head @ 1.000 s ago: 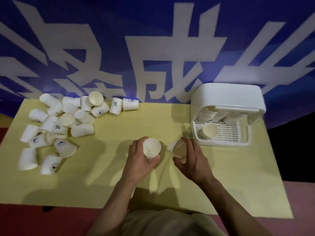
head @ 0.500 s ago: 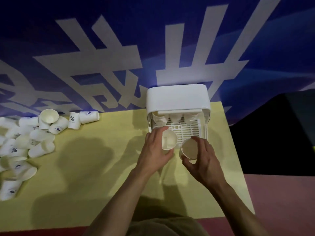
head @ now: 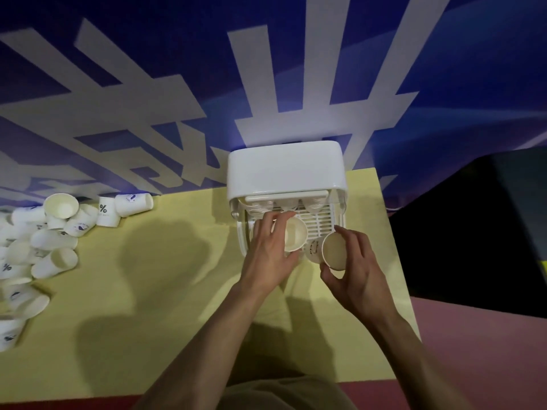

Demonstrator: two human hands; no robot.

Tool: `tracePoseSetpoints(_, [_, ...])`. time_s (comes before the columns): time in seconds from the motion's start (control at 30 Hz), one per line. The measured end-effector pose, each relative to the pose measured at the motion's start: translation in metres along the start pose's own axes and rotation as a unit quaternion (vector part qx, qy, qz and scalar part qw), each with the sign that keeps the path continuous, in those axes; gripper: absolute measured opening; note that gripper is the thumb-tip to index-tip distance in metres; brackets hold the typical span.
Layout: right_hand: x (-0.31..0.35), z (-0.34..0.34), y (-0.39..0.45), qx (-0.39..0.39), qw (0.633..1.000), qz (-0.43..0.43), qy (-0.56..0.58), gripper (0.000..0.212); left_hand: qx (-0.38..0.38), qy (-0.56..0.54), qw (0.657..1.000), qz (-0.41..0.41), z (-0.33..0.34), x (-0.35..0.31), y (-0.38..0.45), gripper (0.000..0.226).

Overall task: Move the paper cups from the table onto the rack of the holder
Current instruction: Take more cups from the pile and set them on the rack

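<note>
The white cup holder (head: 285, 170) stands at the back of the yellow table (head: 165, 291), its slotted rack (head: 321, 221) open toward me. My left hand (head: 269, 255) grips a white paper cup (head: 294, 233) over the rack's left side, mouth facing up. My right hand (head: 356, 276) holds a second paper cup (head: 333, 251) tilted on its side at the rack's front right corner. Several cups (head: 285, 204) stand at the back of the rack under the cover.
A heap of several white paper cups (head: 44, 241) lies at the table's left end, some printed with a percent sign. A blue banner (head: 177, 84) with large white characters hangs behind. A pink floor (head: 473, 350) lies to the right of the table.
Both hands have carried their cups from the middle of the table to the holder. The left cup is now over the rack. The right cup has tipped onto its side.
</note>
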State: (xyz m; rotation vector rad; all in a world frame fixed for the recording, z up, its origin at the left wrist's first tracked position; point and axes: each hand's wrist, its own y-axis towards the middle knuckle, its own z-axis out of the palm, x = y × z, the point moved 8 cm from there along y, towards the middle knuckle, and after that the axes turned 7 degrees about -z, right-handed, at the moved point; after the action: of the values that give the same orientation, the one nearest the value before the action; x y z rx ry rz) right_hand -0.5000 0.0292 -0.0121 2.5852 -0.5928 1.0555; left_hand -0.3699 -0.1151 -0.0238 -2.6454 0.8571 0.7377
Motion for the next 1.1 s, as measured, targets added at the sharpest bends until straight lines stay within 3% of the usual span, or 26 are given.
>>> tracePoseSetpoints(0.33, [0.018, 0.021, 0.019, 0.033, 0.998, -0.04, 0.025, 0.071, -0.045, -0.007, 0.994, -0.098, -0.007, 0.039, -0.001, 0.078])
tracePoseSetpoints(0.63, [0.029, 0.029, 0.03, 0.052, 0.997, -0.049, 0.027, 0.071, 0.028, 0.031, 0.987, -0.158, 0.023, 0.067, 0.007, 0.085])
tracePoseSetpoints(0.77, [0.034, 0.033, 0.033, 0.062, 0.997, -0.052, 0.016, 0.068, 0.062, 0.026, 0.984, -0.164, 0.033, 0.076, 0.009, 0.089])
tracePoseSetpoints(1.1, [0.049, 0.043, 0.047, 0.092, 0.991, -0.088, -0.042, 0.073, 0.036, 0.043, 0.991, -0.12, 0.02, 0.074, 0.003, 0.092])
